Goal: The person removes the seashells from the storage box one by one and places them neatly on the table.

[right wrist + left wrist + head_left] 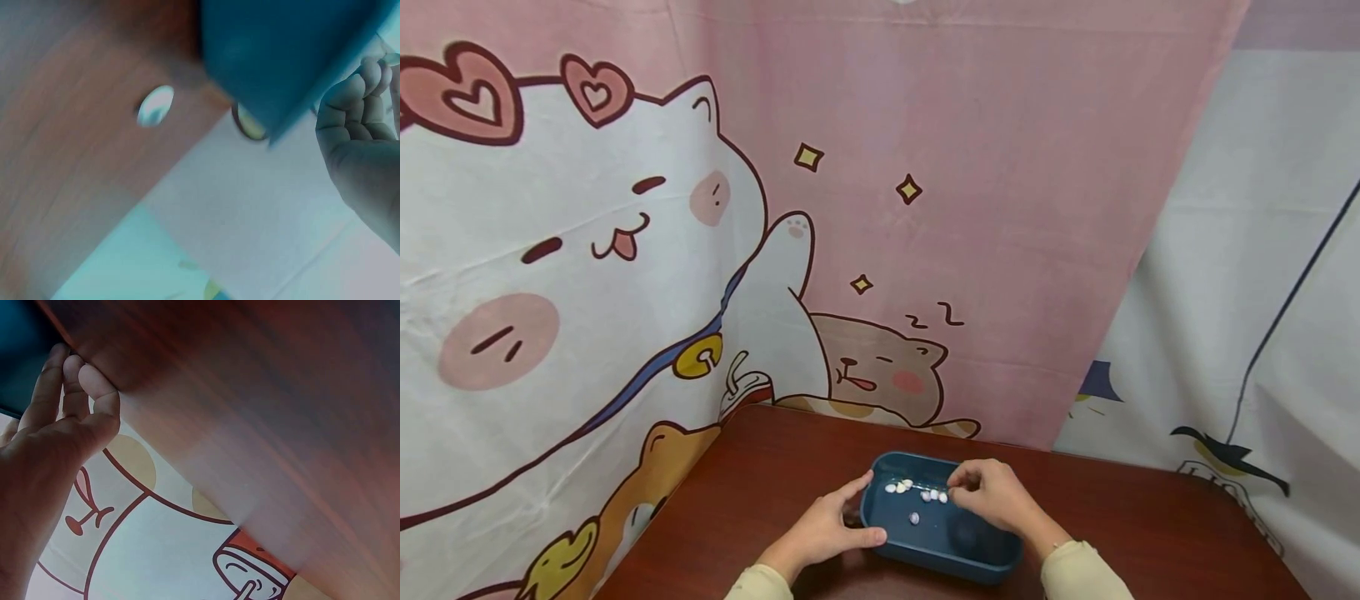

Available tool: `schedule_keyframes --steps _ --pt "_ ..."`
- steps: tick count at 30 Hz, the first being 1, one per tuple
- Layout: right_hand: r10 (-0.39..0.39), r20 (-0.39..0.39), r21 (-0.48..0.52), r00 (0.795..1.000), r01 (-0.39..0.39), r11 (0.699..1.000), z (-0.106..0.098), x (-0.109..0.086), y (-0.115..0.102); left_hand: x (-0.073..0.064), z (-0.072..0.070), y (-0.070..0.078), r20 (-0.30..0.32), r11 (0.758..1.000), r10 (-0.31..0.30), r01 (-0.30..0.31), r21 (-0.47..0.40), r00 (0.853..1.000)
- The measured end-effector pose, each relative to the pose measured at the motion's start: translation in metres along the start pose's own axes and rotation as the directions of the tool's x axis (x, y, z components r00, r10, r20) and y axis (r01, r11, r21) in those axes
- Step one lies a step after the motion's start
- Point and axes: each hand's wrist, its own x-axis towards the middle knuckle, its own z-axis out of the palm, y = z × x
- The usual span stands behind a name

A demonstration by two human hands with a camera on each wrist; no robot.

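A deep blue rectangular tray (925, 554) sits on the table. Several small pale shells (900, 486) lie inside near its far left, with another little row (934, 496) by the far wall and a single greyish shell (913, 518) nearer the middle. My left hand (831, 521) holds the tray's left end, thumb at the near rim and forefinger at the far left corner. Over the far right part of the tray is my right hand (994, 493), fingers curled inward. In the right wrist view its fingertips pinch a small pale shell (392, 59), partly cut off by the frame.
The dark red-brown table (775, 467) runs back to a printed cloth (1000, 208) hanging behind and at the left. A pale oval piece (155, 105) lies on the table beside the tray in the right wrist view.
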Motion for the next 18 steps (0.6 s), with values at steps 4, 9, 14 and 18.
schedule_keyframes --steps 4,9,14,18 --pt "0.085 -0.059 0.019 0.995 -0.084 0.996 -0.025 -0.009 0.008 0.001 0.000 -0.001 -0.003 1.000 0.001 -0.001 0.004 1.000" --pt "0.206 -0.133 0.006 0.969 -0.207 0.978 -0.054 -0.024 0.026 0.001 0.001 -0.001 0.005 1.000 -0.005 0.005 0.003 1.000" --pt "0.286 -0.163 -0.046 0.944 -0.297 0.954 -0.082 -0.041 0.059 0.001 0.001 -0.001 0.007 1.000 -0.015 0.015 -0.008 1.000" --pt "0.334 -0.161 -0.082 0.929 -0.350 0.933 -0.090 -0.056 0.092 0.002 0.000 -0.001 0.008 1.000 -0.017 0.017 -0.004 1.000"
